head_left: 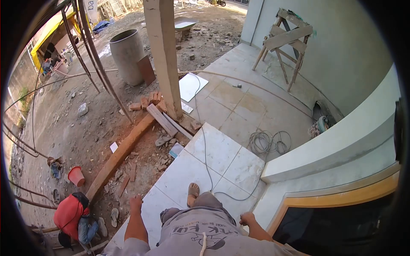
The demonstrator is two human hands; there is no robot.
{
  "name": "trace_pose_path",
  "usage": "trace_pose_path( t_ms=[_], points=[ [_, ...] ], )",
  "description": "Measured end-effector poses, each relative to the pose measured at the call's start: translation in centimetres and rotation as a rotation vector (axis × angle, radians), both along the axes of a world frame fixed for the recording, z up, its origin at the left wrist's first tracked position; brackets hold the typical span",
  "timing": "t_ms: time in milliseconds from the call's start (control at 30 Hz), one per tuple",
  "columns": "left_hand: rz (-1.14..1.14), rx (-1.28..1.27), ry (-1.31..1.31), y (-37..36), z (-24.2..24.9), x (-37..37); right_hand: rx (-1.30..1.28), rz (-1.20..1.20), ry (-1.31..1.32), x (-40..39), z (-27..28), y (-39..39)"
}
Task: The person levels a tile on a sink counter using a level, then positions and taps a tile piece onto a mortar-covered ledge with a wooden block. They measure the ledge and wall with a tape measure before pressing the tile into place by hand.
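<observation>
Over the edge of the white tiled floor [175, 175], my left hand [136, 203] hangs with its fingers curled in; whether anything is inside them is too small to tell. On the other side of my body, my right hand [247, 218] is also curled, near the base of the wall, and its grip is partly hidden. Between the hands are my grey shirt [192, 232] and one sandalled foot [193, 190] on the tiles. A thin cable [205, 149] runs over the tiles beside the foot.
A crouching person in red [70, 216] is at the lower left, near an orange bucket [76, 176]. A long wooden beam [121, 153] lies beside the tiles. Ahead stand a pillar [164, 55], a concrete cylinder [127, 55] and a wooden trestle [287, 39]. Coiled cable [260, 142] lies right.
</observation>
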State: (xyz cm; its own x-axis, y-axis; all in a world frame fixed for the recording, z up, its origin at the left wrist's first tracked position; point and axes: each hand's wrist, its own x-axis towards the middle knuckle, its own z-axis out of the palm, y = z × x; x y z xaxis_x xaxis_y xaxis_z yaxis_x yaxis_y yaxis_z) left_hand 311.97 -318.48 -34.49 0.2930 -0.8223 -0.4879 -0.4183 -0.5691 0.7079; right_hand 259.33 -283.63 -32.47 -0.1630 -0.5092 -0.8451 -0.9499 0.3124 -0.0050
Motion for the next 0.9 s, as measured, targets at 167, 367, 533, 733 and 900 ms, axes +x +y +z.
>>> trace_pose_path(
  t_ms=[167,367,533,733,900],
  points=[
    [-0.38,0.023,-0.125,-7.5,-3.2,-16.2,-0.418,-0.227,0.125,-14.8,4.9,-21.4],
    [-0.608,0.04,-0.324,-25.1,-2.3,-33.0,-0.997,-0.921,-0.018,-34.8,6.0,-43.8],
    [-0.504,0.003,-0.614,-38.5,-0.9,-48.6,-0.793,-0.98,0.019,-47.2,-1.8,-50.1],
    [-0.629,-0.124,-0.331,-53.2,11.9,-71.6,-0.451,-0.972,0.027,-59.3,-7.9,-52.9],
    [-0.499,-0.197,-0.242,-63.6,11.6,-81.1,-0.049,-0.99,0.044,-72.5,-15.4,-65.8]
  ],
)
